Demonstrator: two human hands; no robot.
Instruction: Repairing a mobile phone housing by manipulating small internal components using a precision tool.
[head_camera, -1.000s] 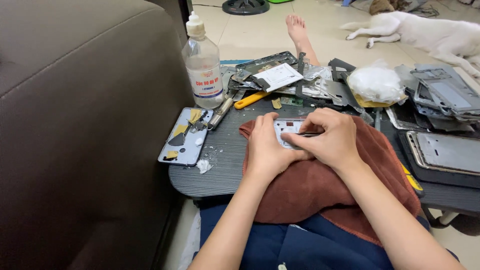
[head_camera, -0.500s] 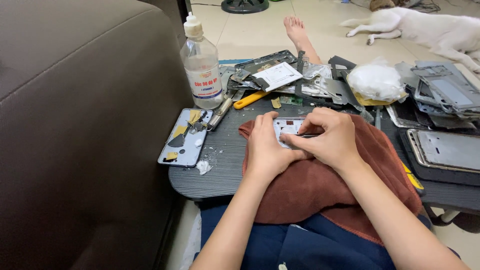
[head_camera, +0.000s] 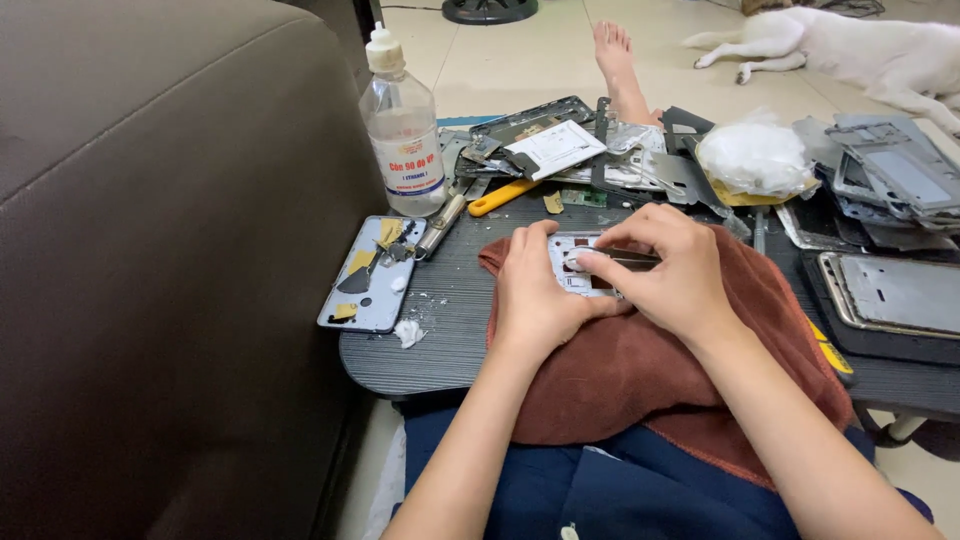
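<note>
Nearest the camera, the person's dark blue lap sits under the edge of a rust-brown towel (head_camera: 640, 380), which drapes over the front lip of the dark bench (head_camera: 450, 350) and serves here as the landmark. On the towel's far end lies a small white phone frame (head_camera: 580, 268), its long axis running roughly left to right, with dark cut-outs showing between the fingers. The left hand (head_camera: 535, 295) comes up from the near side and clamps the frame's left end, thumb on top and fingers curled closed round its edge, so its grip is shut on the frame. The right hand (head_camera: 675, 275) reaches in from the towel's right side and is just as close; its fingers pinch a thin dark tool (head_camera: 625, 260) that lies flat along the frame's long axis, tip pointing left toward the left thumb. So the frame lies directly beneath both grips, and the tool works along it rather than across it. To the left of the towel, on the bench, rests a grey phone back panel (head_camera: 372, 275) littered with yellow scraps and a small blade. Beyond the towel's far left corner stand a clear plastic bottle (head_camera: 403, 125) and a yellow-handled tool (head_camera: 503, 196). Beyond the towel lies a heap of metal frames (head_camera: 560, 150), and to its right a large grey panel (head_camera: 890, 295). Farthest off, a white dog (head_camera: 860, 50) lies on the floor
</note>
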